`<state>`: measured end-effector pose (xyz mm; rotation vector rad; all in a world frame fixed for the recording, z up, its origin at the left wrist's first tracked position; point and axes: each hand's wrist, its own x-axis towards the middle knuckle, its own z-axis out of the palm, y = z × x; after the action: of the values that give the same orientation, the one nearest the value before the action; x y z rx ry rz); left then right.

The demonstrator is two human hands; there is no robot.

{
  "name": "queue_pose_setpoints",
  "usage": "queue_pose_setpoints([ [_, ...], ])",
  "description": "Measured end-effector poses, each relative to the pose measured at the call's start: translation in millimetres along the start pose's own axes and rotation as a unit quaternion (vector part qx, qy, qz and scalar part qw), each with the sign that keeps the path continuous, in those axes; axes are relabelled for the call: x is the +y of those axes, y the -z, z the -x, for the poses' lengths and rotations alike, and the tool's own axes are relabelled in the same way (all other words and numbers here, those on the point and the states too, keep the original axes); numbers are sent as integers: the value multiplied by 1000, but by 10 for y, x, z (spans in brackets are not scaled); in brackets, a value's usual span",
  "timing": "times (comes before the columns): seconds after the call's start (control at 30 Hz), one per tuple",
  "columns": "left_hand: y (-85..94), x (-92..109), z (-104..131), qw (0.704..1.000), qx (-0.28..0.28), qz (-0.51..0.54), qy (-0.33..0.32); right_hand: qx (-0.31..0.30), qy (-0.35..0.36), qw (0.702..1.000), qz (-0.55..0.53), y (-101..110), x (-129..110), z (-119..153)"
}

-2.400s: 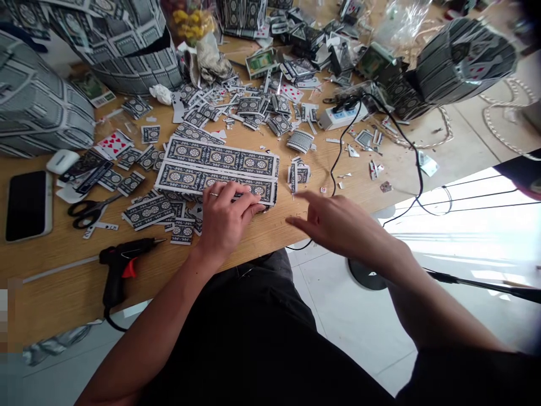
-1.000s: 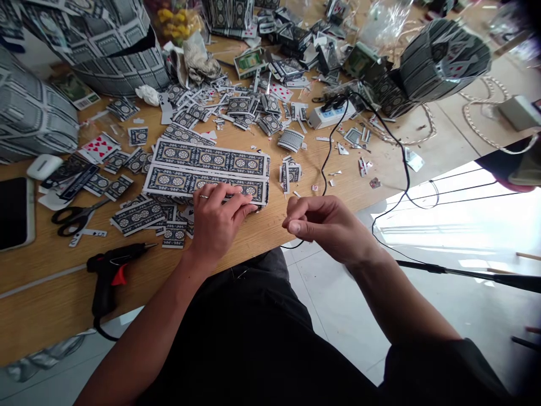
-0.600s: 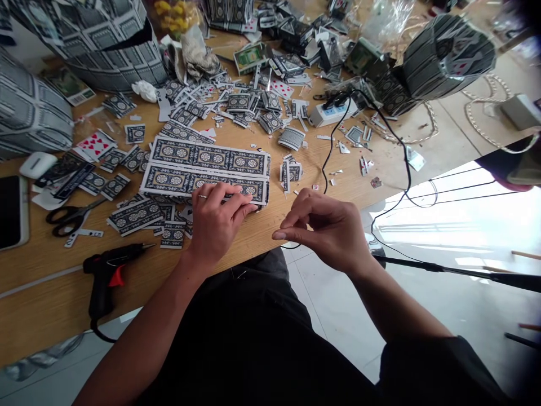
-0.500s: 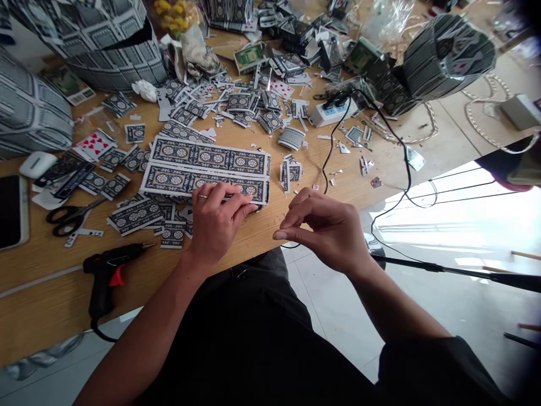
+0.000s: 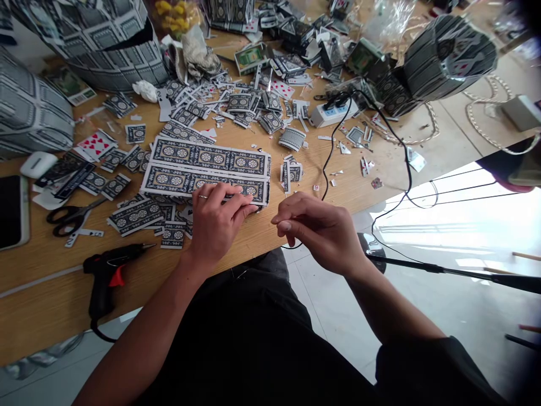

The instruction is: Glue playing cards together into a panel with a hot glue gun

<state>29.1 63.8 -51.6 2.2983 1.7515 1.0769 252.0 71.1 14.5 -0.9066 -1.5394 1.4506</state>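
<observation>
A flat rectangular panel of patterned playing cards (image 5: 207, 160) lies on the wooden table, its long side running left to right. My left hand (image 5: 220, 217) rests on the panel's near edge, fingers bent over the cards and thumb at the front right corner. Past the table's front edge, my right hand (image 5: 315, 225) is raised with thumb and fingertips pinched together; anything between them is too small to make out. Small cut card pieces (image 5: 291, 173) lie just right of the panel.
A black glue gun (image 5: 103, 276) and scissors (image 5: 70, 219) lie at the left, near a phone (image 5: 13, 211). Card scraps (image 5: 240, 101) cover the back. A power strip (image 5: 333, 111) trails a black cable at right. Large card-covered forms (image 5: 443, 59) stand around.
My right hand has shifted slightly left, with its fingers curled differently in the pinch. My left hand and the card panel have stayed in place.
</observation>
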Motion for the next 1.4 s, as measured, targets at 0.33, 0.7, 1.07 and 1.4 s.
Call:
queue_pose_setpoints([
  [0.33, 14, 2, -7, 1000, 4, -1, -8, 29, 30, 998, 47, -8, -22, -7],
  [0.7, 6, -5, -3, 1000, 3, -4, -7, 16, 12, 1000, 1, -38, -5, 22],
  [1.07, 6, -6, -1, 1000, 9, -15, -15, 34, -7, 999, -41, -79, 8, 4],
  [1.4, 12, 3, -11, 1000, 16, 0, -21, 88, 6, 992, 86, 20, 49, -20],
])
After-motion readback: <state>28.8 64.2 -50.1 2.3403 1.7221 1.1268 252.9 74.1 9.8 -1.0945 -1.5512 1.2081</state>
